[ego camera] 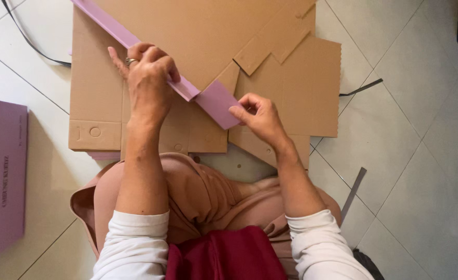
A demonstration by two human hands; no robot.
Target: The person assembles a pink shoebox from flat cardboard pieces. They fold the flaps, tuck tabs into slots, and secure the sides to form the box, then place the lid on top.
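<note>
Now the left hand [148, 83] presses down on the long pink flap [135, 44], fingers curled over its edge, pinning the fold flat against the cardboard sheet [198, 31]. The right hand [260, 116] pinches the short pink tab [217, 103] between thumb and fingers, bending it at the corner. Both forearms reach forward over the lap; a pink box [1, 176] lies at left on the tiled floor [421, 155].

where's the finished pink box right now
In the head view the closed pink box lies on the tiled floor at the far left edge, left of the person's left arm and the cardboard sheets.
</note>
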